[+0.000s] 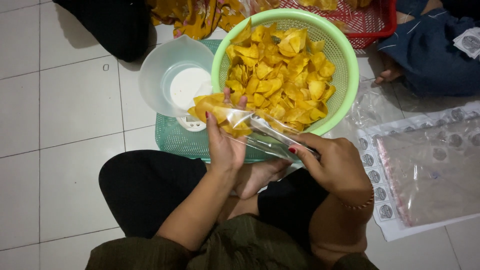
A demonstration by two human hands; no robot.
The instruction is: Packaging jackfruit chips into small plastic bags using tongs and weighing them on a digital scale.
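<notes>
My left hand [224,142] holds a clear plastic bag [252,131] partly filled with yellow chips [214,111], its fingers under the bag's filled end. My right hand [334,165] grips the bag's other end between thumb and fingers. The bag lies tilted across the near rim of a light green colander basket [350,70] heaped with yellow chips [280,70].
A clear plastic jug [160,75] stands on a small white scale [190,122], both on an upturned teal basket [175,140]. A red basket [372,22] sits behind. Clear bags [430,170] and a label sheet [380,185] lie at right. Another person's foot [390,75] is at upper right.
</notes>
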